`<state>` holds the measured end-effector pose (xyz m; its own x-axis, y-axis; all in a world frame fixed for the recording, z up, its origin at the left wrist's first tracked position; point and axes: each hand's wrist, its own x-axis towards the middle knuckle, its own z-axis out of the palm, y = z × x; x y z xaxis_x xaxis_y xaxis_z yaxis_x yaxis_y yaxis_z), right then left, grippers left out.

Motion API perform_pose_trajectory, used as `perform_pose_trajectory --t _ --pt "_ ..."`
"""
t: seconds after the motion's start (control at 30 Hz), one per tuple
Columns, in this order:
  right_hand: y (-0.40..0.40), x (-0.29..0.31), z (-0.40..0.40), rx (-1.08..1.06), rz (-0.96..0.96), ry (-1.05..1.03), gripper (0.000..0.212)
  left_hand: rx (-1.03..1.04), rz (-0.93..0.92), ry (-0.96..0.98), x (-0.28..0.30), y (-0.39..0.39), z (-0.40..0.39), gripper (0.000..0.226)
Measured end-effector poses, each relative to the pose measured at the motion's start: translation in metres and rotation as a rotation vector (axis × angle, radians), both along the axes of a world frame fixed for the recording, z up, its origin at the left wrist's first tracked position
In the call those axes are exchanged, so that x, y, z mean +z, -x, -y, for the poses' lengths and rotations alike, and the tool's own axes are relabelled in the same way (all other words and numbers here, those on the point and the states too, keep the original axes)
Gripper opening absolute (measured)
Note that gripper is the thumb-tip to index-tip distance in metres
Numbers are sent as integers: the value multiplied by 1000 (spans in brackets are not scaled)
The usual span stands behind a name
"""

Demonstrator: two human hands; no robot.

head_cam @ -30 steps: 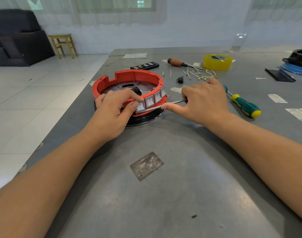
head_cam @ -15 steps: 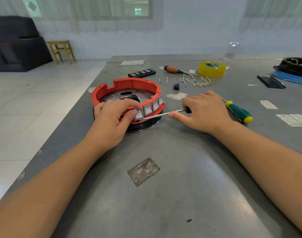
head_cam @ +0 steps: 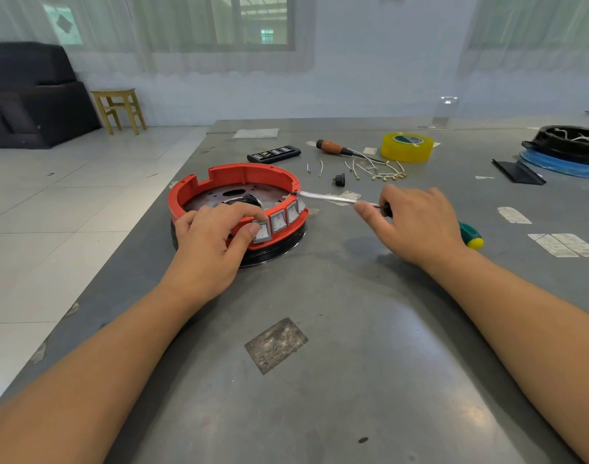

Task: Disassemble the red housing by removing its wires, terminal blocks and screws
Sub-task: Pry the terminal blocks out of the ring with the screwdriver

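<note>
Housing: red housing point(head_cam: 253, 174) sits on grey table point(head_cam: 353, 363), left of centre.
Left hand point(head_cam: 209, 242): grips the near rim — thumb on a white terminal block point(head_cam: 262, 232).
Right hand point(head_cam: 417, 222): holds a green-handled screwdriver point(head_cam: 326, 196) — tip at the rim's right end.

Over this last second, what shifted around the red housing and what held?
The right hand swung the screwdriver it grips: its tip left the front of the switch row and now sits at the row's far end on the housing rim. The left hand kept gripping the near rim, thumb on the nearest switch. The housing and the loose wires behind stayed put.
</note>
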<state>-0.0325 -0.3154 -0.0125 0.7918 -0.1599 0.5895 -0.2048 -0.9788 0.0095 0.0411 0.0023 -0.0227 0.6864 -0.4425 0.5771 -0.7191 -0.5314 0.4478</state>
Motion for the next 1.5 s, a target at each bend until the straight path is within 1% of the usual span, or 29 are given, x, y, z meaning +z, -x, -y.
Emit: perform_pose_trajectory --t 0.07,0.13,0.23,0.43,0.6,0.73,0.8,0.83,0.93,1.0,1.07,1.13,1.23,1.37,1.5 --pt "-3 -2 -5 -135 -44 -29 56 0 2 3 0 0 0 24" --pt "-4 -4 -9 -233 -135 -27 43 1 9 6 0 0 1 24" --pt "-3 -3 -12 -267 -254 -9 28 -5 22 25 -1 1 1 25" --pt "-1 -2 -20 -327 -327 70 13 -1 29 25 -3 2 1 26" --pt "2 -3 -20 -343 -371 87 19 -8 49 22 -4 3 1 21" --pt "4 -1 -25 -349 -333 98 33 -2 38 31 -3 3 2 22" --pt "3 0 -31 -268 -229 132 40 8 24 41 -3 2 2 23" --pt "3 0 -36 -165 -169 144 42 9 12 50 -3 2 2 24" --pt "4 1 -64 240 -26 138 48 4 -28 90 -5 0 1 26" --pt "3 -2 -84 416 40 114 49 21 -47 112 -7 0 2 27" --pt "-2 -3 -99 540 47 112 50 33 -57 130 -8 0 3 29" --pt "-9 -4 -109 621 48 98 49 31 -72 141 -8 -1 3 32" --pt "-21 -6 -120 669 79 14 46 33 -107 143 -7 -1 2 34" --pt "-34 -11 -127 704 165 -35 31 13 -119 120 -5 -3 0 39" --pt "-30 -13 -126 748 203 -107 24 -11 -86 96 -4 -2 -2 48"
